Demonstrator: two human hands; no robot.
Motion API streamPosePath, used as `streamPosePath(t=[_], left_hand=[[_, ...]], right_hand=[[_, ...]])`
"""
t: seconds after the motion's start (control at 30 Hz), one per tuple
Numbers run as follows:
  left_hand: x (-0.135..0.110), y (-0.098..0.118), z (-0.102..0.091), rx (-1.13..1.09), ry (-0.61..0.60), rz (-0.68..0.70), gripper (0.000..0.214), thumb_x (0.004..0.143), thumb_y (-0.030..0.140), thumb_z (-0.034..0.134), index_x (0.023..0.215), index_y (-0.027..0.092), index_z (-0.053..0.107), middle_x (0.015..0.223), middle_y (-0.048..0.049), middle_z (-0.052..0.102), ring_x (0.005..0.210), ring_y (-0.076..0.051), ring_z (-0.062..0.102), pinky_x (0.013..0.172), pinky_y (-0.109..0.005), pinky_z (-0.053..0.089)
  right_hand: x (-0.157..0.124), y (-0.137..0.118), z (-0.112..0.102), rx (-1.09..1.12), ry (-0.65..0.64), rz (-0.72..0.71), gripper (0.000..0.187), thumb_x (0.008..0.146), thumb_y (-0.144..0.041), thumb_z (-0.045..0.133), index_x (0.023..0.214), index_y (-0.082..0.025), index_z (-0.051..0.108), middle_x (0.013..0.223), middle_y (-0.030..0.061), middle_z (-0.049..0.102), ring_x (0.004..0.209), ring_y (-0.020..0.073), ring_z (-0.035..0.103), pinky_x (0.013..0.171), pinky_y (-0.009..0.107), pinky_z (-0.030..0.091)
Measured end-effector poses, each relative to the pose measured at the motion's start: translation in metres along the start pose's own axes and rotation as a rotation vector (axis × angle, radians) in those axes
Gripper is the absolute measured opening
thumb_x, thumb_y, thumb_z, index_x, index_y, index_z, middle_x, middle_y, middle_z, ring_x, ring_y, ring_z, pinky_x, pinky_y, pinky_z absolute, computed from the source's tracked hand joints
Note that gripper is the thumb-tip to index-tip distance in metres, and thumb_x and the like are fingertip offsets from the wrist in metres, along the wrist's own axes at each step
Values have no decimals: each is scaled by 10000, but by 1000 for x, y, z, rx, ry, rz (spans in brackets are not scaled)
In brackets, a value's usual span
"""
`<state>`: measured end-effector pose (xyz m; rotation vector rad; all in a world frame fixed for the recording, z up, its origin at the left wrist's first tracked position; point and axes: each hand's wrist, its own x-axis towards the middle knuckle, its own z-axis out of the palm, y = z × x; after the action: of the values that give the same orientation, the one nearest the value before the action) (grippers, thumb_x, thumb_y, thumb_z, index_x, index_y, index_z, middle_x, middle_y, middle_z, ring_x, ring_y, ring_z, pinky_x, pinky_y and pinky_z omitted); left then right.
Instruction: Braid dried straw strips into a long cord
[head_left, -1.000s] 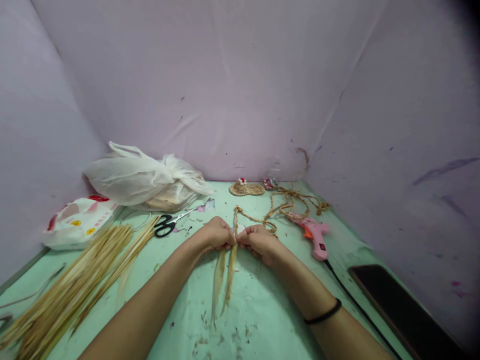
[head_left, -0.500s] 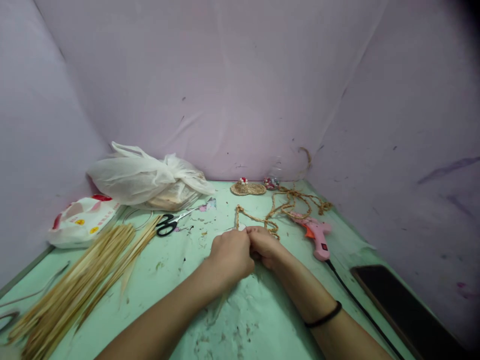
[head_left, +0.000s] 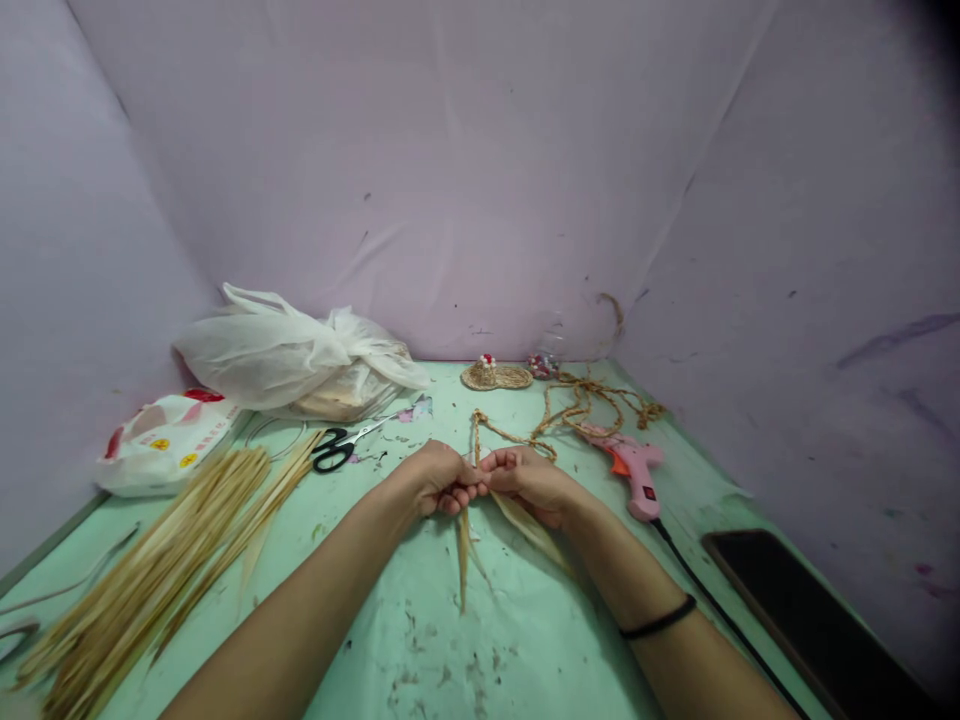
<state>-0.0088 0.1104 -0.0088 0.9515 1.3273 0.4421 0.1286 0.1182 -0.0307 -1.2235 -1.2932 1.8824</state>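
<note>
My left hand (head_left: pixel 439 478) and my right hand (head_left: pixel 529 480) meet at the middle of the green table (head_left: pixel 420 640), both closed on the working end of a braided straw cord (head_left: pixel 510 436). Loose pale straw strips (head_left: pixel 469 545) hang from the pinch toward me, one straight down, another slanting right under my right wrist. The finished braid runs away from my hands and coils at the back right near the wall. A black band sits on my right wrist.
A bundle of straw stalks (head_left: pixel 150 570) lies at the left, black scissors (head_left: pixel 337 448) beyond it. White plastic bags (head_left: pixel 292 355) sit at the back left. A pink glue gun (head_left: pixel 634 470) with a cord and a dark phone (head_left: pixel 810 610) lie at the right. A small woven disc (head_left: pixel 495 376) rests by the wall.
My left hand, which had crossed over the right hand, has drawn back left. The loose strips show again, now spread apart, one slanting right.
</note>
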Motion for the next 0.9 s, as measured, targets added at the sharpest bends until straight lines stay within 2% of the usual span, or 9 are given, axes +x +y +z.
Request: streamPosePath(t=[0.13,0.23,0.33,0.43,0.6,0.73,0.8,0.9], left_hand=[[-2,1,6,178,160,-1,130,616,83,480,490,106,503,346,9,441,288,-84,386,320,-205,317],[-7,5,12,293,274,-18,170,584,89,486,432,142,431,278,30,361,246,-76,310,303,-203,248],[-11,7,15,328,305,-36,199,572,113,486,397,156,402,241,45,283,238,-63,252,305,-197,179],[-10,8,15,295,297,-58,211,568,135,485,381,157,391,247,37,294,246,-61,251,316,-200,181],[-4,1,14,227,298,-73,197,552,126,471,369,150,399,246,26,300,245,-64,260,324,-205,185],[0,-7,3,138,201,0,138,529,111,447,398,143,421,269,27,328,252,-54,249,319,-197,147],[1,-11,-4,135,157,35,101,519,122,468,426,143,433,288,39,338,263,-46,244,320,-190,137],[2,-13,-13,123,88,68,82,516,173,515,469,146,454,314,54,341,277,-38,232,317,-183,115]], right_hand=[[6,4,-4,-331,73,-60,108,551,-60,549,620,-141,529,530,-12,592,495,75,507,471,163,346],[2,1,1,-684,194,-128,61,571,-101,542,598,-150,567,547,5,607,528,101,525,473,180,335],[-10,-10,13,-1029,374,-157,82,584,-157,560,625,-170,630,617,39,640,597,142,558,488,210,322],[-25,-23,27,-1239,482,-91,123,590,-209,579,668,-170,666,682,91,658,663,191,584,516,239,329],[-38,-31,46,-1355,453,-65,193,609,-252,564,734,-165,683,691,109,655,658,207,596,508,245,336],[-37,-25,55,-1386,401,-137,208,618,-210,546,765,-172,689,706,103,651,647,194,588,505,244,331],[-37,-24,51,-1380,369,-171,193,613,-180,537,727,-186,692,700,87,652,636,184,578,499,242,319],[-36,-30,32,-1248,256,-165,141,625,-239,552,646,-191,683,618,50,634,580,156,549,475,227,301]])
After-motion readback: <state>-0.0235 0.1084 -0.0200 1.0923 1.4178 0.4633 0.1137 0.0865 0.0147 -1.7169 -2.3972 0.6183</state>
